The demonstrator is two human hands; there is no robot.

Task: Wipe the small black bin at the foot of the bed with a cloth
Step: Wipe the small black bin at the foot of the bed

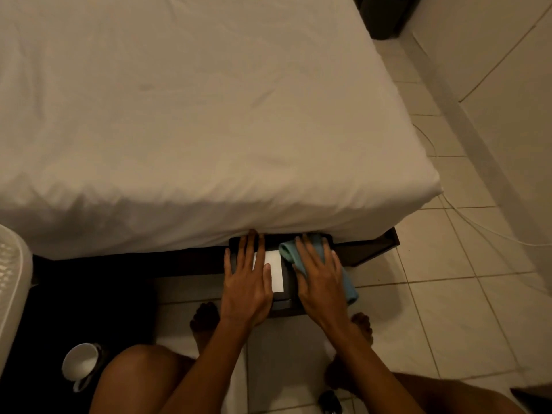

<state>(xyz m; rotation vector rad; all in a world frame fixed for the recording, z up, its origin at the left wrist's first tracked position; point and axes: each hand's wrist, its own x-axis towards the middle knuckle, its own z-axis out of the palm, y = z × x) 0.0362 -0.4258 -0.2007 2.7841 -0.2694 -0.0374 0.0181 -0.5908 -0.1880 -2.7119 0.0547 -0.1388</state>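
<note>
The small black bin (288, 286) stands on the floor against the foot of the bed (191, 130), a white label (276, 271) on its top face. My left hand (246, 282) lies flat on the bin's left part, fingers spread, holding nothing. My right hand (319, 279) presses a light blue cloth (348, 282) onto the bin's right side. The cloth bunches under the fingers and hangs down past the bin's right edge. The far end of the bin is hidden under the white sheet.
A white cup (80, 363) lies tipped on the dark mat (74, 309) at the lower left, beside a white plastic basket (12, 279). Dark bed frame (370, 249) runs along the floor. A white cable (466, 216) trails over the tiles on the right. My bare feet and knees sit below the bin.
</note>
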